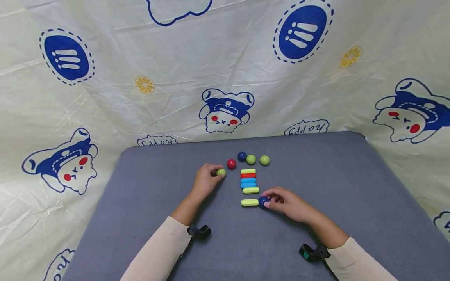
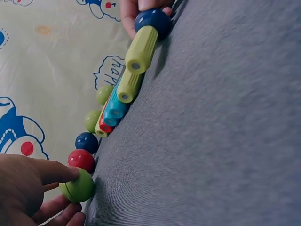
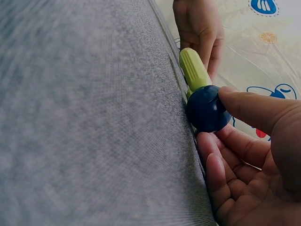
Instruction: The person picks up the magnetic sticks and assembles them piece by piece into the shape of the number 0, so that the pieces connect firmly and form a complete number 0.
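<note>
My right hand (image 1: 288, 203) pinches a dark blue ball (image 3: 207, 109) between thumb and fingers. The ball sits against one end of a yellow-green ridged rod (image 1: 250, 202), whose far end shows a grey metal disc in the left wrist view. Farther left, my left hand (image 1: 205, 181) holds a green ball (image 2: 78, 185) with its thumb and fingers. A red ball (image 1: 231, 164) lies just beyond that green one. Between the hands lies a stack-like row of short rods: yellow-green (image 1: 248, 171), red (image 1: 248, 175), blue (image 1: 248, 182), and another yellow-green one (image 1: 251, 190) nearest me.
Behind the rods lie a second dark blue ball (image 1: 241, 156) and two green balls, one beside it (image 1: 251, 159) and one farther right (image 1: 265, 160). Everything rests on a grey cloth-covered table (image 1: 334, 168). A printed pale curtain (image 1: 168, 109) hangs along its back and sides.
</note>
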Available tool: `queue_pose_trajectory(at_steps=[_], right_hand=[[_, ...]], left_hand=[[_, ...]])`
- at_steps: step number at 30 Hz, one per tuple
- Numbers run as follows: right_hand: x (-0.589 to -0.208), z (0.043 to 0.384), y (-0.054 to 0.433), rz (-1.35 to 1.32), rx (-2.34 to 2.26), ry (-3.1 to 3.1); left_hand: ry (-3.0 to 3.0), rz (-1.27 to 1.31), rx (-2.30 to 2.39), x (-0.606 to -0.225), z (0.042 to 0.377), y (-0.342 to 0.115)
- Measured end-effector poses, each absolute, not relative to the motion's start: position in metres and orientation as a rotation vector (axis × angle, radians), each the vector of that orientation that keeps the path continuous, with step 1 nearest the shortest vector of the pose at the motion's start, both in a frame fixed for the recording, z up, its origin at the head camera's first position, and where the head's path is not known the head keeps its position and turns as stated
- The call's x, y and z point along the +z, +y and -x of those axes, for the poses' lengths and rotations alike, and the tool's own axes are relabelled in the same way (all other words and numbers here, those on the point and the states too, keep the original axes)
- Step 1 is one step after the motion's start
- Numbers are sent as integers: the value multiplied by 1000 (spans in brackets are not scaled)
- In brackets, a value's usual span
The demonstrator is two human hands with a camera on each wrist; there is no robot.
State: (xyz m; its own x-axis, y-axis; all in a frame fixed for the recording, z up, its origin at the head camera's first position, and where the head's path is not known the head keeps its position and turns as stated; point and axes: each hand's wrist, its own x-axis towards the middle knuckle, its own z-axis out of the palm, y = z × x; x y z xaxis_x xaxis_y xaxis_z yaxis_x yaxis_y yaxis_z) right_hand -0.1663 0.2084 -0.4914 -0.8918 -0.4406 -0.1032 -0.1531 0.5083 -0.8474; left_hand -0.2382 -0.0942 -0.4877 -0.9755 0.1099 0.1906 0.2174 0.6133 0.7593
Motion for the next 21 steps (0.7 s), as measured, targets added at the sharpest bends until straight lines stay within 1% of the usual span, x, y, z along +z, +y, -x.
queue_pose_trajectory(at_steps=[6, 21], right_hand=[[-492, 166, 208, 511, -1341, 2445], [-488, 165, 207, 491, -1338, 2456]], left_hand=[[-2792, 302, -1317, -486, 223, -97], [-2856, 486, -1427, -479, 182, -100]])
